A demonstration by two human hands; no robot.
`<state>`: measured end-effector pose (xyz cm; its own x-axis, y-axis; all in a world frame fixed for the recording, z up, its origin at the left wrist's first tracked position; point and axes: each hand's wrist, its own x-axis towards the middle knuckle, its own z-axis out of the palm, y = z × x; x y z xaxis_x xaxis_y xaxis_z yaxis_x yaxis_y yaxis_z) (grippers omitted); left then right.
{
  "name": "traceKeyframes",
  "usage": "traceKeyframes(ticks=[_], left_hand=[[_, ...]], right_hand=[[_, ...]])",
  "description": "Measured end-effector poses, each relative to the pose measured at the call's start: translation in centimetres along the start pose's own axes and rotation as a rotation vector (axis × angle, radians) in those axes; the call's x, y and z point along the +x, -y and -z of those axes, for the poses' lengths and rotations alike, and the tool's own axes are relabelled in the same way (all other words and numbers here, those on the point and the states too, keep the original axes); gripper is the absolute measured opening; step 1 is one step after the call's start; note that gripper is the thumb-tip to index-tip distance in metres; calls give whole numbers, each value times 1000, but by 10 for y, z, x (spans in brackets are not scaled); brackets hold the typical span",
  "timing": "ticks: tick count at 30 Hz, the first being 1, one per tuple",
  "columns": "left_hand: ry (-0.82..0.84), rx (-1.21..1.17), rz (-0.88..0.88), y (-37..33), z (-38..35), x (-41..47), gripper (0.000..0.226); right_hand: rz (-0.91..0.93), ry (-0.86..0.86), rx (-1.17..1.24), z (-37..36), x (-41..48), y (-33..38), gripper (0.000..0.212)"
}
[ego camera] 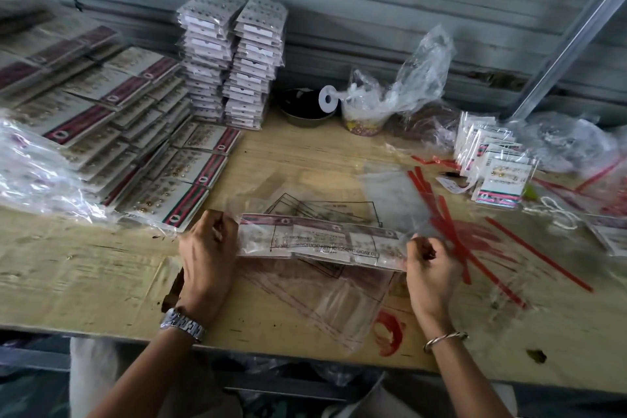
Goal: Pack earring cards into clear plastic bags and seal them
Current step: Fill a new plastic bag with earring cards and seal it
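Note:
A clear plastic bag (322, 241) with printed warning text lies across the table in front of me, holding a row of earring cards with maroon tops. My left hand (207, 248) pinches the bag's left end and my right hand (429, 268) pinches its right end. More empty clear bags (325, 302) lie under it and one (393, 193) lies behind it. Unpacked earring cards (142, 146) are stacked in overlapping rows at the left.
Two tall stacks of bagged white cards (234, 61) stand at the back against the shutter. Red peel strips (475, 237) litter the right side. A small pile of packed cards (498, 170), a dark bowl (305, 108), a tape roll (328, 98) and crumpled plastic (407, 85) lie behind.

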<state>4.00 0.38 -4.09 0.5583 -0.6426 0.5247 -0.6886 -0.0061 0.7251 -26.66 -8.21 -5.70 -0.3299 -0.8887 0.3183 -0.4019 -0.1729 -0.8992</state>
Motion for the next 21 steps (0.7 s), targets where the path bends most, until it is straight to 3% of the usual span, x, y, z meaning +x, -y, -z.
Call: traceKeyframes(ticks=[5,12,17,21], left_hand=[[13,36,29,0,1,0,23],[102,110,87,2,3,-1,29],[114,126,102,-3,3,1,32],[150,181,94,-2,3,3,31]], right_hand=[[46,33,-3,2,-5,3,26],[-78,84,-60,0,-9,9,28],[-99,82,-171,-1,-6,8,30],[-72,103,-318,-2,-3,8,21]])
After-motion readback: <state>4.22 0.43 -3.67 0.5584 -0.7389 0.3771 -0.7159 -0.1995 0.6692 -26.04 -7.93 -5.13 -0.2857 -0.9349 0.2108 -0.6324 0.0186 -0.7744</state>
